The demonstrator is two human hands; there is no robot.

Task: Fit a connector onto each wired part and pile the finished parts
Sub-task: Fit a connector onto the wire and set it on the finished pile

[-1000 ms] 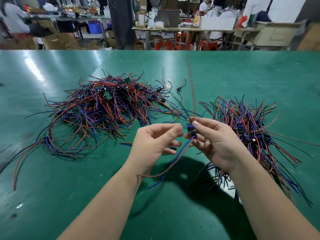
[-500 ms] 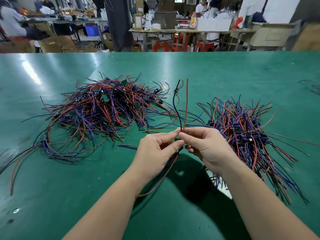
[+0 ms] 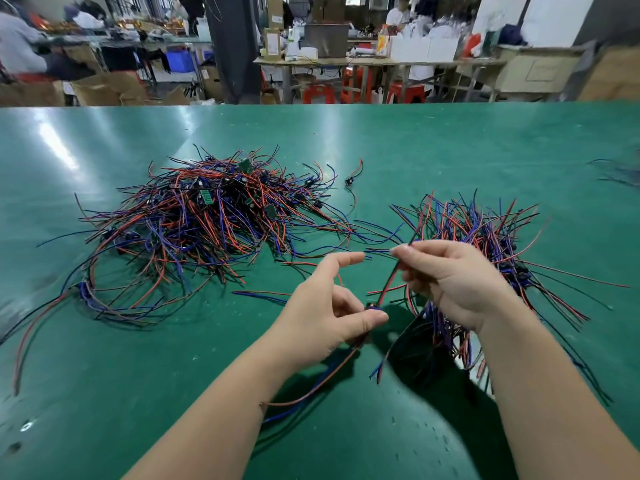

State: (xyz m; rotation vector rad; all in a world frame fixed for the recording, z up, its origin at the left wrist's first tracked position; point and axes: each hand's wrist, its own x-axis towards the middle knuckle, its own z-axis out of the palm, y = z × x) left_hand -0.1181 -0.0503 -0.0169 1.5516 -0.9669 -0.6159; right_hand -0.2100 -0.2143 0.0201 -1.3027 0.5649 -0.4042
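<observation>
The wired part (image 3: 374, 309) is held above the green bench (image 3: 450, 150). The left hand (image 3: 325, 306) pinches its dark body between thumb and curled fingers, with the index finger straight. The right hand (image 3: 450, 278) pinches its wires (image 3: 388, 282). The left pile (image 3: 207, 220) and right pile (image 3: 485, 230) flank them. Labels on the distant boxes (image 3: 275, 15) are too blurred to read.

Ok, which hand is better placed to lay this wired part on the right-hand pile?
Probably the right. The right hand pinches the part's wires and is right by the right-hand pile; the left hand, holding the small dark end, is farther from it.
</observation>
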